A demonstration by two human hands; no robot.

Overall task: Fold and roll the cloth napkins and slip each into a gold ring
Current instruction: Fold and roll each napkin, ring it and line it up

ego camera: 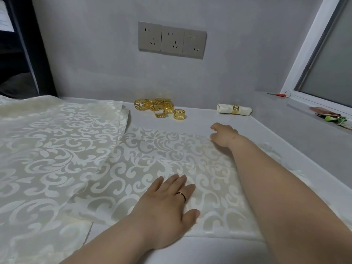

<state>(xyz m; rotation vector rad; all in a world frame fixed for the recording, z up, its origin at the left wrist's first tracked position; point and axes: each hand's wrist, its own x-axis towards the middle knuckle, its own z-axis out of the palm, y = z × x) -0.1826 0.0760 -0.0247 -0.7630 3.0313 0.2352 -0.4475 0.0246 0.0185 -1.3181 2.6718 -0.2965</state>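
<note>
On the white table point(200, 119) below my head camera, set against a grey wall, the largest thing I see is a pile of cream damask napkins point(47, 149) covering the left side, its near edge running out of view. Overlapping its right edge lies the single napkin point(162, 155) being worked, spread flat in the middle of the table with a pale scroll pattern facing up. Both bare forearms reach in from the bottom of the view onto this cloth. The left hand point(167, 202) rests palm down on the napkin's near half, fingers straight and held close together, thumb out to the side, pressing the fabric flat. The right hand point(223, 135) is stretched further away, at the napkin's far right corner, with its fingers curled downward onto the cloth edge; I cannot tell whether they actually pinch the corner or only touch it. On the wall above, three grey sockets point(172, 40) sit in a row. Against the wall on the right lies a finished roll point(245, 111), a napkin already slipped through a gold band. Left of it, well apart from both hands, is a loose heap of gold rings point(163, 108) with a cut-out key pattern. A thin finger ring point(182, 195) shows on the left hand.
</note>
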